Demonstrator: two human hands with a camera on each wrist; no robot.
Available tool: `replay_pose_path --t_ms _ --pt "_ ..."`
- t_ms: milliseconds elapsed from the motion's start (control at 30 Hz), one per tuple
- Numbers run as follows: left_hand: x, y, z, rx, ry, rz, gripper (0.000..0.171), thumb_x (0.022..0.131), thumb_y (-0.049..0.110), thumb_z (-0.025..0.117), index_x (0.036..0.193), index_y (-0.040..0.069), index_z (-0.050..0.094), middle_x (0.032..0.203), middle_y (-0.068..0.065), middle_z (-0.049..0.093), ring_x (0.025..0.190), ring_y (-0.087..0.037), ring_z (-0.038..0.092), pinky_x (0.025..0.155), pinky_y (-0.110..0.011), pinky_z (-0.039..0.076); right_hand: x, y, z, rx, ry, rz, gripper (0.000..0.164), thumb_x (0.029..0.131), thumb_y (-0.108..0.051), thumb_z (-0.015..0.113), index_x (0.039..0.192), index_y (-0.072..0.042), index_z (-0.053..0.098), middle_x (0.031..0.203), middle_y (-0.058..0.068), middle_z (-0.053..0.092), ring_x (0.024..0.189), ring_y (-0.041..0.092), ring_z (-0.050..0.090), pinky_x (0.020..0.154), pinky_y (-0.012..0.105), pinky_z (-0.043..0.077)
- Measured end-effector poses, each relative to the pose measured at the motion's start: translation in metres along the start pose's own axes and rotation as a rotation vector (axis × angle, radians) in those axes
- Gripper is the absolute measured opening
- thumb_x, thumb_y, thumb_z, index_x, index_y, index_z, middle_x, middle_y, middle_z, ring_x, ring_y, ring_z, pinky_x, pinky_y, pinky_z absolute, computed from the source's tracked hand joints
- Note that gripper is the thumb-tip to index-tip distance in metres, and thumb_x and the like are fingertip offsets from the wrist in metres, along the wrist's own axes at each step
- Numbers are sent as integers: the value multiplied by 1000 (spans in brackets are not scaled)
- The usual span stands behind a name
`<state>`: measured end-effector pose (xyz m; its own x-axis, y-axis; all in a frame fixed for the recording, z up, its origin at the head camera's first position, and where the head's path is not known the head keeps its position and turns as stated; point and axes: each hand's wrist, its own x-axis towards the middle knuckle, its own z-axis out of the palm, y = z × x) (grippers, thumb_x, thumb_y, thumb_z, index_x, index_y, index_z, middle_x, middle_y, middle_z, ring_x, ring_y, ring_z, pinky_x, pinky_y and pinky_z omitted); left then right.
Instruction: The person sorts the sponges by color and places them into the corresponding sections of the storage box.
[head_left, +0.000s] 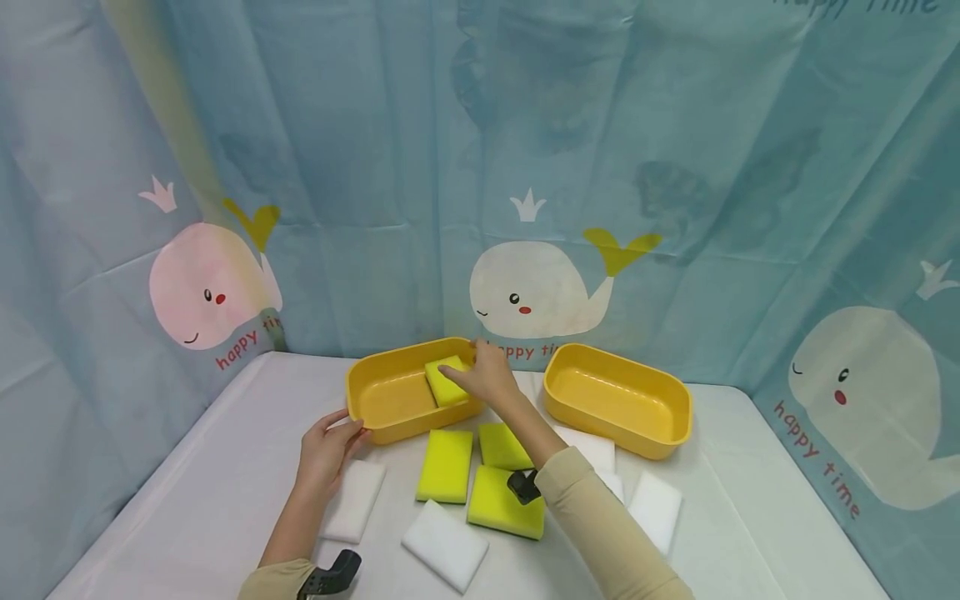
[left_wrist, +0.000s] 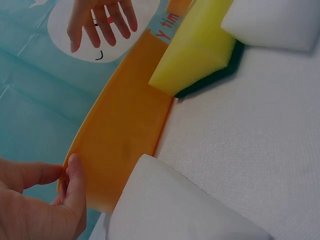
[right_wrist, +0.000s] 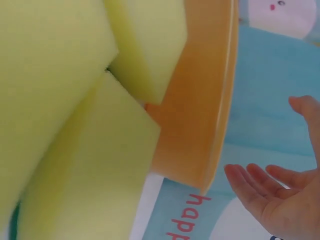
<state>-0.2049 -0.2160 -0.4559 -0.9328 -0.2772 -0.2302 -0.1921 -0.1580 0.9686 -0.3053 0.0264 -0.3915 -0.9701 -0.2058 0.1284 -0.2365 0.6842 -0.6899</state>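
My left hand pinches the near left corner of a yellow-orange plastic tray, thumb and fingers on its rim. The left wrist view shows that left hand gripping the tray's wall too. One yellow sponge lies inside, toward the tray's right end. Over that end hovers my right hand, thumb spread from the fingers. In the right wrist view the right hand holds nothing, its fingers loosely extended beyond the tray.
A second yellow-orange tray stands at the right. In front lie yellow sponges with green undersides; a further yellow sponge is partly behind my right forearm. Several white sponges are spread around. A whale-print curtain hangs behind the table.
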Motion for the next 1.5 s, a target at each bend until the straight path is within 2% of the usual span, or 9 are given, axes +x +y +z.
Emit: replay_pose_path --t_ms 167,467,700,900,1100,1300,1500 --pt "1 0 0 7 -1 2 62 108 7 58 161 -7 29 127 -17 54 83 3 69 90 -18 58 -12 -1 -5 27 4 -27 70 95 -40 78 146 2 54 131 21 65 121 36 63 100 50 56" --pt "2 -1 0 2 4 -4 62 108 7 57 161 -7 28 130 -19 52 82 3 68 89 -17 58 -31 5 -13 62 2 -82 69 95 -37 79 147 1 53 131 21 66 119 36 64 98 50 57" --pt "1 -1 0 7 4 -5 62 108 7 57 161 -7 28 128 -18 52 83 2 68 89 -17 58 -47 9 -17 98 -22 -145 65 95 -32 80 147 -2 54 130 19 65 115 41 65 94 48 59" --pt "1 0 0 8 5 -10 62 108 7 57 162 -6 28 127 -17 52 83 2 68 89 -17 58 -61 13 -19 91 -24 -195 65 96 -33 79 147 -3 54 125 14 67 111 35 65 90 42 59" --pt "2 -1 0 9 3 -6 62 108 7 57 162 -6 28 127 -17 52 84 2 68 89 -17 58 -74 17 -22 83 -24 -255 65 96 -32 79 149 -3 53 129 19 66 110 37 66 89 44 60" --pt "2 -2 0 4 23 7 60 107 6 57 160 -7 31 126 -19 53 84 1 68 87 -17 59 -87 22 -26 80 -17 -281 66 95 -32 80 149 -4 53 128 17 67 106 29 67 89 41 60" --pt "0 -2 1 13 16 2 61 108 7 56 161 -7 29 129 -20 51 84 2 68 89 -18 58 -100 29 -30 61 -21 -292 67 95 -30 80 150 -4 52 127 15 67 108 26 67 91 44 61"
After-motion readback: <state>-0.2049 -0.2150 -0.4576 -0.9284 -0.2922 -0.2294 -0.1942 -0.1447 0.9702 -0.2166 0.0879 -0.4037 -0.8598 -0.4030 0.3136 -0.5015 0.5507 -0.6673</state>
